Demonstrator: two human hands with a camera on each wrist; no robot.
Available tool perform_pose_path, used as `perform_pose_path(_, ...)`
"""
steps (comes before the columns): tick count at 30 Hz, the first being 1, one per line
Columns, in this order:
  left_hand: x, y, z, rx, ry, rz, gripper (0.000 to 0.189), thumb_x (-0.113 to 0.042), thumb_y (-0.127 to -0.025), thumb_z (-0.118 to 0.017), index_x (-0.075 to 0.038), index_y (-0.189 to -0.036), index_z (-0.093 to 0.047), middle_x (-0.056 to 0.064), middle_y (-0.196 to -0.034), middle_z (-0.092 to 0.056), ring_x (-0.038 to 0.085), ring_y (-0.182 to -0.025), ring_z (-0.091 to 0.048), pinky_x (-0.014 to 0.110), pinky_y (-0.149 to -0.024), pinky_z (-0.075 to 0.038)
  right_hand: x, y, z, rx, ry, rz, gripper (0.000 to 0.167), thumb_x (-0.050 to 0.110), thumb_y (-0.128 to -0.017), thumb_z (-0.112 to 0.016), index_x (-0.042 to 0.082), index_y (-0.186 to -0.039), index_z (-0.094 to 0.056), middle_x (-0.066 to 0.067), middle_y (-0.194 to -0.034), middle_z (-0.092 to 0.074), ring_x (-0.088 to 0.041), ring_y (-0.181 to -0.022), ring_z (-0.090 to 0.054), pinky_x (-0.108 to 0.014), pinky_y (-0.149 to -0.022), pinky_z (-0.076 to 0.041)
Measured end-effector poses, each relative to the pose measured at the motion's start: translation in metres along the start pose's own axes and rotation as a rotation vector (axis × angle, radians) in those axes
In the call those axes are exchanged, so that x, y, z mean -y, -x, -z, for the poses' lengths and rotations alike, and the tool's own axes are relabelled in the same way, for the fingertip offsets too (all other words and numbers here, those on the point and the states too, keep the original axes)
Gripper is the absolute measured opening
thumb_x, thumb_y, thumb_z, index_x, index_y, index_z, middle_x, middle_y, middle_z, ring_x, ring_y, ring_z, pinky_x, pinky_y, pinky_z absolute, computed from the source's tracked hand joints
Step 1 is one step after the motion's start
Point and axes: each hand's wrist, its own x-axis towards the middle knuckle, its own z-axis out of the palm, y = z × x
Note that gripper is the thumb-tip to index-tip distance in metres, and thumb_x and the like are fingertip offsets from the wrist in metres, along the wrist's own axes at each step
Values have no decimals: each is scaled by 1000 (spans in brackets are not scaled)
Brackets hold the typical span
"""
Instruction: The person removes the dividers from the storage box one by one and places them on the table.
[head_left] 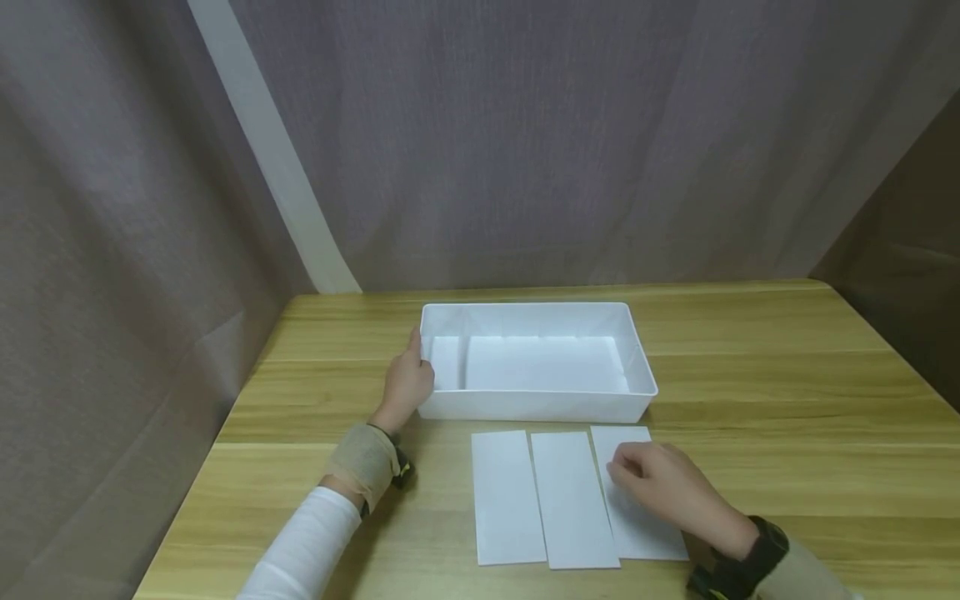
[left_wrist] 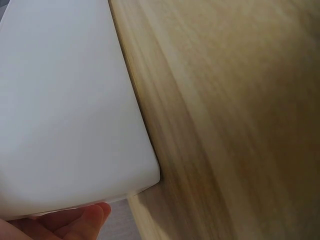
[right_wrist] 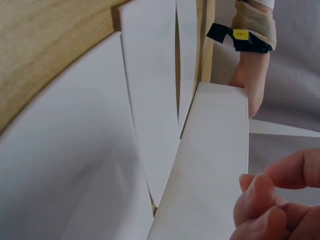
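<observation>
Gripping the left end of the white box (head_left: 536, 407), the left hand (head_left: 408, 379) is closed over the end wall, one finger lying along the outside and the thumb at the rim. The box is a shallow, open-topped rectangle with smooth, glossy sides and rounded corners. It stands upright on the wooden table (head_left: 810, 442), its long axis running left to right, and a crosswise divider (head_left: 462, 358) near its left end marks off a narrow compartment.

Just in front of the box lie three flat, plain white boards, all long rectangles with their long axes running from near to far, the far ends leaning slightly left. The left board (head_left: 510, 500) comes first, the middle board (head_left: 576, 500) is just beside it, and the right board (head_left: 633, 525) lies next, its far end a little nearer the box. Above the right board is the right hand (head_left: 663, 483), its fingers curled in and the thumb close to the fingertips, with nothing in its hold.
</observation>
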Motion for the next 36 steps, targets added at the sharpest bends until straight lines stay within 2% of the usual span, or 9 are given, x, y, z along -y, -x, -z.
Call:
perform_pose_path(2, 0, 0, 0, 2, -1, 1, 59, -3, -83, -34, 0, -140, -18, 28, -92, -60, 22, -54, -46, 31, -50, -40, 0, 0, 0, -12, 6, 21, 18, 13, -80, -53, 14, -63, -57, 6, -53, -42, -6, -50, -38, -20, -47, -32)
perform_pose_path(4, 0, 0, 0, 4, -3, 2, 59, -3, -83, -33, 0, -140, -18, 28, -89, -60, 20, -51, -43, 29, -46, -36, 1, -1, 1, -23, 9, 37, 19, 13, -80, -53, 15, -61, -56, 7, -52, -41, -5, -49, -37, -19, -47, -31)
perform_pose_path(12, 0, 0, -1, 3, 5, 23, 59, -3, -83, -34, -1, -140, -18, 30, -107, -56, 25, -61, -50, 34, -56, -43, 5, -4, 4, -38, 14, 49, 19, 14, -80, -54, 15, -61, -55, 6, -52, -42, -6, -49, -38, -19, -46, -32)
perform_pose_path(16, 0, 1, -1, -15, 7, 8, 60, -1, -82, -33, -1, -140, -19, 31, -107, -56, 26, -63, -52, 35, -56, -44, 9, -5, 7, -38, 4, 47, 18, 14, -80, -53, 14, -63, -56, 5, -53, -42, -7, -50, -38, -20, -46, -32)
perform_pose_path(20, 0, 1, -1, -13, 16, 3, 60, -2, -82, -33, 0, -140, -19, 31, -102, -57, 24, -56, -49, 32, -49, -41, 11, -6, 9, -55, 6, 65, 18, 13, -80, -53, 14, -62, -55, 6, -53, -41, -6, -50, -38, -19, -46, -32)
perform_pose_path(21, 0, 0, -1, 2, 23, 21, 60, -2, -83, -34, -1, -140, -19, 31, -103, -57, 25, -56, -49, 33, -50, -41, 12, -7, 10, -57, 4, 66, 18, 13, -80, -53, 14, -63, -55, 6, -53, -41, -6, -50, -38, -19, -46, -32)
perform_pose_path(23, -1, 0, 0, 2, 16, 17, 59, -2, -83, -34, 1, -140, -19, 31, -99, -58, 22, -53, -47, 30, -48, -38, 13, -8, 11, -55, -2, 68, 18, 13, -80, -53, 14, -63, -55, 5, -53, -41, -6, -50, -38, -19, -45, -32)
perform_pose_path(30, -1, 0, 0, 7, 1, 20, 60, -3, -84, -35, -3, -141, -16, 22, -68, -56, 16, -44, -35, 27, -43, -33, 16, -13, 14, -42, 1, 67, 18, 15, -82, -52, 13, -65, -57, 4, -55, -44, -9, -53, -40, -20, -47, -33)
perform_pose_path(36, 0, 0, -1, 7, 11, 18, 60, -3, -84, -35, -2, -141, -16, 20, -67, -56, 16, -44, -37, 27, -43, -34, 19, -16, 15, -45, 0, 77, 16, 15, -82, -53, 11, -68, -61, 4, -56, -44, -10, -55, -40, -20, -48, -33)
